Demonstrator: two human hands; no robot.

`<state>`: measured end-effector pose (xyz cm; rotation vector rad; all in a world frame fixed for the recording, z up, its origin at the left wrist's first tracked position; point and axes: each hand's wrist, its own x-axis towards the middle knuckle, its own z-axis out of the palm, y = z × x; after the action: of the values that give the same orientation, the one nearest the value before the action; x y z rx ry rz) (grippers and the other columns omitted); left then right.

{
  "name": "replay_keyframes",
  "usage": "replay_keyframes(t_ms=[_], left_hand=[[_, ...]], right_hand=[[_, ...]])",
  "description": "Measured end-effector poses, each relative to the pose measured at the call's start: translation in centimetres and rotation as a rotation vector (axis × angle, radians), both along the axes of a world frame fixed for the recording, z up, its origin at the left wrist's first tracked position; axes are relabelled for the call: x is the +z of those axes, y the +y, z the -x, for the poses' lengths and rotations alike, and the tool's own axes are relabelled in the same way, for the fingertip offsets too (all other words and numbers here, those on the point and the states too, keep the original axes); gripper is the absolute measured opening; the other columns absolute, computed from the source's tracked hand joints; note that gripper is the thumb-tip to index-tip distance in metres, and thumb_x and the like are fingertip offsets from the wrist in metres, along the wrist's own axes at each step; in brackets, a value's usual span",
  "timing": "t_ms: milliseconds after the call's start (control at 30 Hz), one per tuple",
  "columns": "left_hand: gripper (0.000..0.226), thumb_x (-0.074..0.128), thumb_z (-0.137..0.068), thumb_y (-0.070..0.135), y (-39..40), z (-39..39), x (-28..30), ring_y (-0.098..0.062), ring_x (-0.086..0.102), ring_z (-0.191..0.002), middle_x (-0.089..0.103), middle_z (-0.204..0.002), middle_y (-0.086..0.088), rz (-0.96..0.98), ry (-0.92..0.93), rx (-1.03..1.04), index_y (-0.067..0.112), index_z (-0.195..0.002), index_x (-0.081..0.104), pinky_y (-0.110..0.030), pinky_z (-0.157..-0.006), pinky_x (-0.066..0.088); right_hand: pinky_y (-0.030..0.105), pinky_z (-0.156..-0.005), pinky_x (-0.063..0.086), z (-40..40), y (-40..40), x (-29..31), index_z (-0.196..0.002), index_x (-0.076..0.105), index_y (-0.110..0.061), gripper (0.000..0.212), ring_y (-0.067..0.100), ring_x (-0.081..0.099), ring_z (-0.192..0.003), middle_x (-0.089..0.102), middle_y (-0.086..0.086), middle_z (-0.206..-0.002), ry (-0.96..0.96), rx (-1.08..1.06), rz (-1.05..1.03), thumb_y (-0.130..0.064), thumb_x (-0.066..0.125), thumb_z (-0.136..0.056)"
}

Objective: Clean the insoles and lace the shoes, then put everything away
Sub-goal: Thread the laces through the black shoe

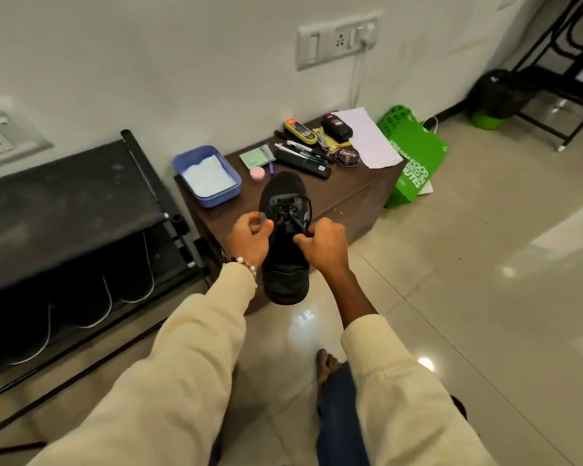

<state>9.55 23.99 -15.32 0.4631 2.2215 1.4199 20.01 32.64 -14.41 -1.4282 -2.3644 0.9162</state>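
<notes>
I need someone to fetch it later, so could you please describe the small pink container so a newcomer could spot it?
Find the low brown cabinet against the wall. On its top, between the blue tray and the black remote control, just beyond the black shoe's toe, sits the small pink container. It is the only round pink thing there.

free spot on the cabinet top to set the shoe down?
Bare wood on the brown cabinet, right of the black shoe and in front of the white paper. A narrower strip shows in front of the blue tray. The back edge is crowded with remotes, pens and tins.
</notes>
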Motion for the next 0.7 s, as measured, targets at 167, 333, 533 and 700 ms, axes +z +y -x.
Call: replay_keyframes(t_ms=[167,333,533,700], left_hand=[[0.03,0.056,-0.095,0.019,-0.1,3.0,-2.3,-0.012,0.059,-0.102,0.066,-0.114,0.002,-0.019,0.14,-0.024,0.025,-0.124,0.063,-0.018,-0.09,0.041],[0.023,0.056,-0.094,0.029,0.8,5.2,-4.7,-0.012,0.062,-0.103,0.07,-0.109,0.003,-0.052,0.182,-0.044,0.022,-0.11,0.072,-0.022,-0.092,0.045],[0.017,0.066,-0.088,0.032,3.4,6.9,-5.1,-0.013,0.065,-0.085,0.072,-0.091,0.001,-0.052,0.214,-0.044,0.018,-0.094,0.074,-0.03,-0.083,0.052],[0.013,0.068,-0.085,0.031,3.8,7.1,-5.8,-0.015,0.064,-0.088,0.071,-0.094,-0.001,0.028,0.308,-0.058,0.024,-0.094,0.075,-0.036,-0.086,0.052]], right_hand=[[0.026,-0.058,0.042,4.0,0.6,-2.1,-0.086,0.067,-0.002,0.029,0.023,0.057,-0.067,0.064,0.011,-0.077,-0.014,0.061,0.017,-0.03,0.066,-0.081],[0.029,-0.053,0.043,5.0,2.3,-3.8,-0.068,0.063,-0.002,0.033,0.027,0.057,-0.063,0.059,0.011,-0.064,0.005,0.118,0.037,-0.032,0.068,-0.079],[0.03,-0.052,0.042,4.7,5.8,-2.1,-0.065,0.065,0.001,0.058,0.012,0.052,-0.045,0.061,0.007,-0.053,0.049,0.183,0.298,-0.054,0.064,-0.082],[0.031,-0.078,0.054,5.7,6.4,-2.7,-0.086,0.07,-0.02,0.009,0.01,0.063,-0.076,0.067,-0.006,-0.079,0.321,0.054,0.081,-0.014,0.064,-0.089]])
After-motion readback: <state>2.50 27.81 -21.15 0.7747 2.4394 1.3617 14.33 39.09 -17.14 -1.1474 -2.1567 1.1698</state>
